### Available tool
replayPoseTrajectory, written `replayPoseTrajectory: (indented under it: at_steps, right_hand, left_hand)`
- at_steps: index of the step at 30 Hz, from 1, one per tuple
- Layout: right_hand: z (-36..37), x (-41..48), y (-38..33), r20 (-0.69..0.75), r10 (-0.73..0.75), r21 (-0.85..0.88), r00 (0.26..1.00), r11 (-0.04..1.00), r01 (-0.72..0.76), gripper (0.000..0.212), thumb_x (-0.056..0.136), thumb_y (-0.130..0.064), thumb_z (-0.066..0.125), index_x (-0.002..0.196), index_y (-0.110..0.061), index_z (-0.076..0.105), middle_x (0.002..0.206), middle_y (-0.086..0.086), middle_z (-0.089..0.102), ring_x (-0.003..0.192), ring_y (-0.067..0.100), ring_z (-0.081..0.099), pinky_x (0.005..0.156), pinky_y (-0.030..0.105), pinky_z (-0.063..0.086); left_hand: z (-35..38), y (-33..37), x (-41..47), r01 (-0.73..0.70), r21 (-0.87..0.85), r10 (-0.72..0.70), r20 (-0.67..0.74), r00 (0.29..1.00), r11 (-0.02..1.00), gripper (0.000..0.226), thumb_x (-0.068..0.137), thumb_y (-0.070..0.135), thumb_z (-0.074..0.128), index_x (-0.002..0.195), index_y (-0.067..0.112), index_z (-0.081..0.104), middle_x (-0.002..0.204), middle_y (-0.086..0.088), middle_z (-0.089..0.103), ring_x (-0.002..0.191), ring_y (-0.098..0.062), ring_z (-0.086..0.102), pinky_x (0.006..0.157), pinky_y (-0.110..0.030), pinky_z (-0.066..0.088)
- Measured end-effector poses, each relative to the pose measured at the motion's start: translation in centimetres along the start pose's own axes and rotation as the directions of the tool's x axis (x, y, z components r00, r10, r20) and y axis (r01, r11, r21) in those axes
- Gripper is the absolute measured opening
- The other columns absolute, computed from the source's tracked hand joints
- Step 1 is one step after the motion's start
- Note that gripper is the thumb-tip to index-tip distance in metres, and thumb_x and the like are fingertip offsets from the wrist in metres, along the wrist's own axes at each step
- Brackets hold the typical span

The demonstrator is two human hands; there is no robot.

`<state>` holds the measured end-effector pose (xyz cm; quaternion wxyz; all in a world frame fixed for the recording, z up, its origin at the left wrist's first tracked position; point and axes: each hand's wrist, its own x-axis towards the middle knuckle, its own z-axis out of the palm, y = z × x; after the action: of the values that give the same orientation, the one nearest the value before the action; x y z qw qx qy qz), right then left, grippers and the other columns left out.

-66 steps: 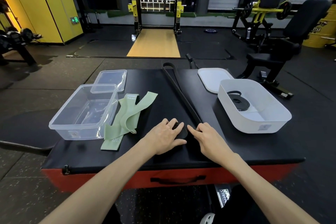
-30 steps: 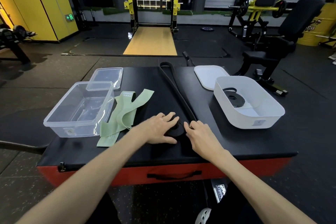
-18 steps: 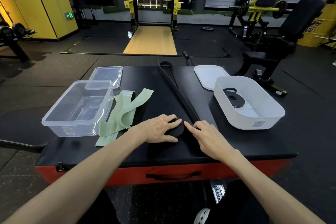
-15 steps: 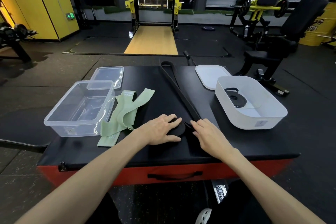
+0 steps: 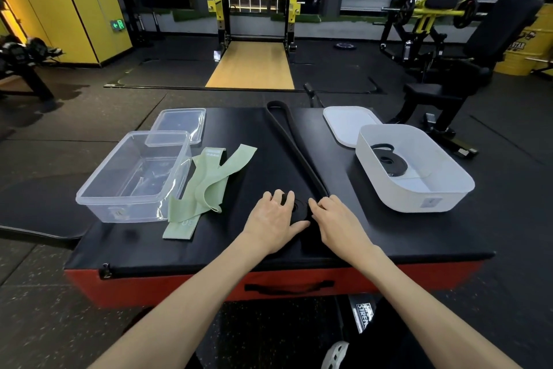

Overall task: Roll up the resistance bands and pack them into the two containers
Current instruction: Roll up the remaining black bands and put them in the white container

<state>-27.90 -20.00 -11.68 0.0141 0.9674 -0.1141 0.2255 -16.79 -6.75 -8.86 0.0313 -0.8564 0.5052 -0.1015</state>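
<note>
A long black resistance band [image 5: 294, 147] lies across the black padded box top [image 5: 254, 183], its near end wound into a flat coil [image 5: 299, 208]. My left hand [image 5: 273, 220] presses on the coil with spread fingers. My right hand [image 5: 335, 217] pinches the band where it meets the coil. A white container [image 5: 419, 201] at the right holds a rolled black band [image 5: 390, 163]. A clear container [image 5: 131, 180] stands at the left with nothing in it. Pale green bands [image 5: 206, 183] lie flat beside the clear one.
A clear lid [image 5: 179, 124] lies behind the clear container and a white lid [image 5: 348, 123] behind the white one. The box has a red side with a black handle [image 5: 288, 288]. Gym machines [image 5: 443, 39] stand at the back right, a rack [image 5: 254, 3] straight ahead.
The coil under my hands has grown a little as the band wound in. My right hand's fingers shifted back to the band beside the coil. The free length looks slightly shorter.
</note>
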Motion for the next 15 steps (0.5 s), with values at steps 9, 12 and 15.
replayPoseTrajectory:
  at_steps: [9,12,15]
  right_hand:
    - [-0.5,0.3,-1.0,0.016,0.036,0.047,0.999,0.998,-0.037,0.058,0.063,0.004,0.076,0.119,-0.004,0.062,0.075,0.005,0.055,0.07,0.022,0.051,0.051,0.025,0.044]
    - [-0.7,0.2,-1.1,0.014,0.031,0.09,0.999,0.995,-0.032,0.064,0.063,0.006,0.073,0.122,-0.014,0.064,0.074,0.004,0.052,0.069,0.021,0.048,0.047,0.024,0.04]
    - [-0.8,0.4,-1.1,0.006,0.026,0.083,1.0,0.996,-0.026,0.065,0.057,0.009,0.077,0.117,-0.014,0.068,0.07,0.002,0.05,0.065,0.02,0.048,0.045,0.024,0.039]
  left_hand:
    - [0.4,0.6,-0.2,0.075,-0.076,-0.076,-0.003,0.997,0.994,0.085,0.089,0.07,0.031,0.15,0.011,0.018,0.136,-0.011,0.041,0.11,-0.027,0.042,0.094,-0.033,0.039]
    - [0.4,0.3,0.0,0.046,-0.142,-0.046,0.003,0.999,0.989,0.088,0.087,0.071,0.036,0.149,0.012,0.02,0.138,-0.008,0.04,0.112,-0.027,0.041,0.095,-0.035,0.038]
    - [-0.3,-1.1,0.8,-0.065,-0.231,0.082,0.066,0.994,0.971,0.094,0.082,0.072,0.045,0.15,0.011,0.02,0.141,-0.005,0.039,0.124,-0.029,0.035,0.105,-0.037,0.034]
